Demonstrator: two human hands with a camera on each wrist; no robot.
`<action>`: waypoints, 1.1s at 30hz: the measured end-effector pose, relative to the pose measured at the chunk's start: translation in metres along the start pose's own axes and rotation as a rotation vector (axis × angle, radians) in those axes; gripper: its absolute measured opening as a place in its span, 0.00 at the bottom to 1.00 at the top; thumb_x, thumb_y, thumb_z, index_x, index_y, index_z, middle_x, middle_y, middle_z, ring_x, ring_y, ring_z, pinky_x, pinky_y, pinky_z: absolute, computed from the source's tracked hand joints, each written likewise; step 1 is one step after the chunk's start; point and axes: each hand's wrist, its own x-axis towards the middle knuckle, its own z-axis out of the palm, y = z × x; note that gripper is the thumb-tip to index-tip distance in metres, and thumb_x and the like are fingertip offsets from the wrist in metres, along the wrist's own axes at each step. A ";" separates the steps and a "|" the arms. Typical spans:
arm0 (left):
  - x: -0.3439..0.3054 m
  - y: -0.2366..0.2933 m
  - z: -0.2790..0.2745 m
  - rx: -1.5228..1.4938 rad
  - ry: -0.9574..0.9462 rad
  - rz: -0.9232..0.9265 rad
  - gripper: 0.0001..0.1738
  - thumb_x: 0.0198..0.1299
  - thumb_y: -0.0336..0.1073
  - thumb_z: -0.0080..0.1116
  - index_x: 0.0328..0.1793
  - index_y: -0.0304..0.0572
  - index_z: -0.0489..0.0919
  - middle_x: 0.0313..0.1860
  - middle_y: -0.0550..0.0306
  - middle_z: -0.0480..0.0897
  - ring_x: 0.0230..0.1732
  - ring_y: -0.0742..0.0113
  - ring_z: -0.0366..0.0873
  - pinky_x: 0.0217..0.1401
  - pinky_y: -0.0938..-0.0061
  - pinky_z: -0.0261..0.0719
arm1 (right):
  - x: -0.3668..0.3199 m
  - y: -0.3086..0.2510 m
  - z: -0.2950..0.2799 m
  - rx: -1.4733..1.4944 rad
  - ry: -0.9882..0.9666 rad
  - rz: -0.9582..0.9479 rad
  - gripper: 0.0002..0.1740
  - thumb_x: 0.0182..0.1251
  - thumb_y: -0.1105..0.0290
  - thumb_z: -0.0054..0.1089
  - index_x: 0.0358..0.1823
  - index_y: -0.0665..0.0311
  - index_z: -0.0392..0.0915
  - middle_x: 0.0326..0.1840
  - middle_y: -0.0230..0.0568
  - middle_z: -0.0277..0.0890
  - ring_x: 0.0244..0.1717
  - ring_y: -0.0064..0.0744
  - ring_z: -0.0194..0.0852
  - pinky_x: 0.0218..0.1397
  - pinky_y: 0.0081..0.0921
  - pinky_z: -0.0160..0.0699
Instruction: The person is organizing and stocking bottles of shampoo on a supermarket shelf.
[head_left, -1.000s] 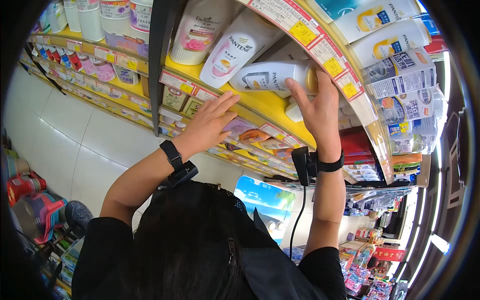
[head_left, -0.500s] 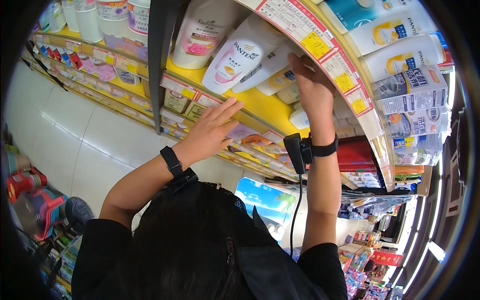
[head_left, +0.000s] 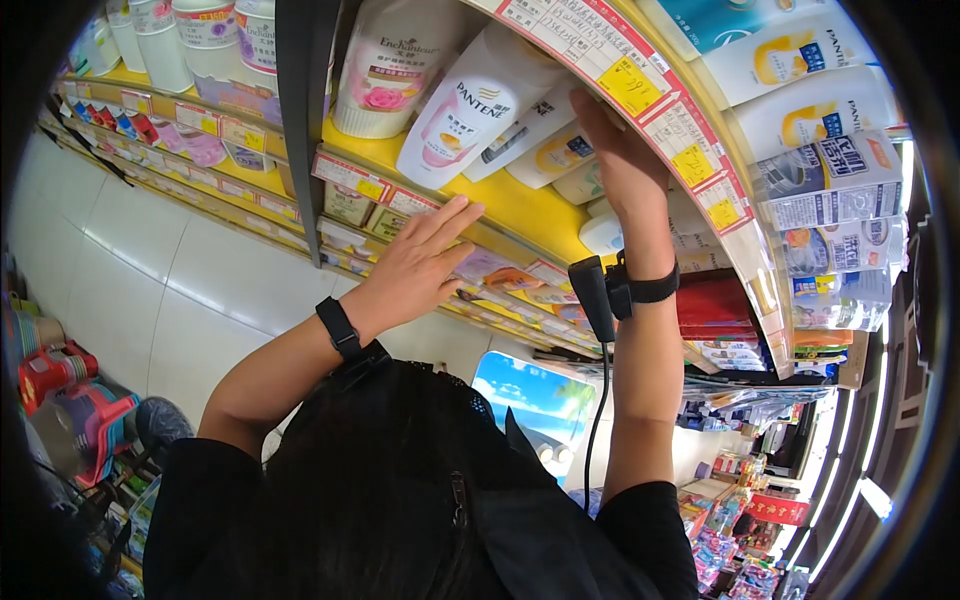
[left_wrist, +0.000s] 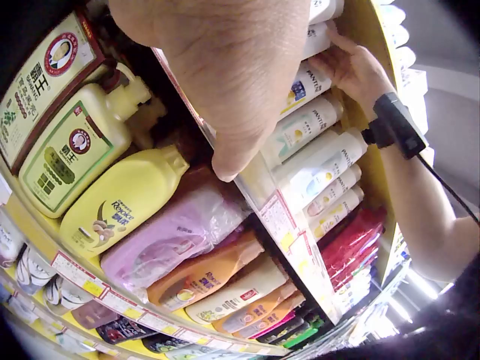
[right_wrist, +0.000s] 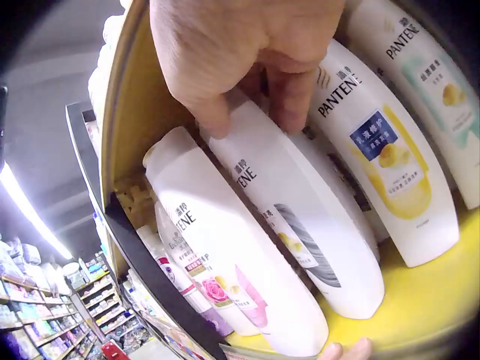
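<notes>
In the right wrist view my right hand (right_wrist: 247, 52) pinches the upper end of a white bottle with a grey swirl (right_wrist: 315, 217) between thumb and fingers. That bottle stands on the yellow shelf (right_wrist: 420, 300), between a pink-marked bottle (right_wrist: 240, 247) and a yellow-marked bottle (right_wrist: 397, 165). The head view shows my right hand (head_left: 630, 170) reaching under the upper shelf, its fingertips partly hidden. My left hand (head_left: 415, 265) has its fingers extended, with the fingertips at the shelf's front edge near the price labels (head_left: 410, 203).
Above the right hand runs an upper shelf edge with price tags (head_left: 640, 90) and more bottles (head_left: 800, 60). A dark upright post (head_left: 300, 110) divides the shelves at left. Yellow and purple bottles (left_wrist: 120, 202) fill the shelf below.
The grey-swirl bottle, lying tilted across the shelf front a second ago, now stands back between its neighbours. My right hand has moved deeper under the upper shelf; my left hand has barely moved.
</notes>
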 end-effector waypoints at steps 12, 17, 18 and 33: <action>-0.001 0.000 0.002 -0.012 0.002 -0.002 0.27 0.45 0.33 0.69 0.55 0.35 0.79 0.76 0.48 0.58 0.78 0.51 0.48 0.73 0.54 0.55 | -0.029 -0.034 -0.003 0.142 0.015 0.281 0.20 0.62 0.71 0.64 0.52 0.74 0.74 0.48 0.47 0.79 0.47 0.32 0.77 0.47 0.27 0.79; 0.000 0.001 0.003 -0.017 -0.003 0.017 0.27 0.45 0.32 0.69 0.55 0.37 0.78 0.75 0.48 0.58 0.78 0.49 0.49 0.73 0.54 0.56 | -0.076 -0.028 -0.015 0.177 0.163 0.154 0.24 0.65 0.76 0.58 0.61 0.70 0.65 0.62 0.49 0.69 0.58 0.37 0.74 0.49 0.27 0.82; 0.001 0.000 0.004 -0.011 0.008 0.005 0.26 0.45 0.31 0.69 0.54 0.37 0.78 0.75 0.48 0.58 0.78 0.49 0.50 0.73 0.55 0.56 | -0.092 -0.019 -0.020 0.176 0.145 0.188 0.21 0.66 0.77 0.56 0.60 0.69 0.67 0.64 0.47 0.66 0.56 0.34 0.76 0.49 0.27 0.81; 0.009 0.005 0.014 0.215 0.013 0.001 0.26 0.52 0.34 0.67 0.60 0.45 0.77 0.75 0.50 0.59 0.76 0.46 0.51 0.75 0.55 0.53 | -0.429 0.066 -0.134 -0.005 0.324 1.207 0.14 0.68 0.70 0.56 0.51 0.69 0.76 0.42 0.41 0.81 0.37 0.29 0.83 0.40 0.22 0.79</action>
